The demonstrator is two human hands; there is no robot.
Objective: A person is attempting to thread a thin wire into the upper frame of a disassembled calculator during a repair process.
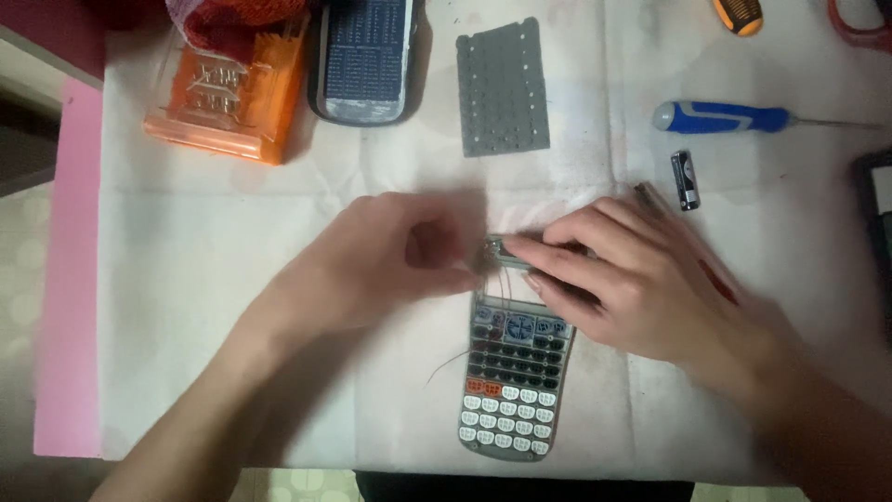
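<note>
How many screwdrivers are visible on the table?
2. A blue-handled screwdriver lies at the upper right, above the battery. An orange-and-black handle, likely another, is cut off at the top edge. More may lie outside the view.

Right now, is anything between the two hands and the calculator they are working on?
Nothing visible stands between them. Both the left hand and the right hand are already on the top end of the calculator, fingers meeting at its display part. The grey keypad mat and the battery lie apart.
</note>
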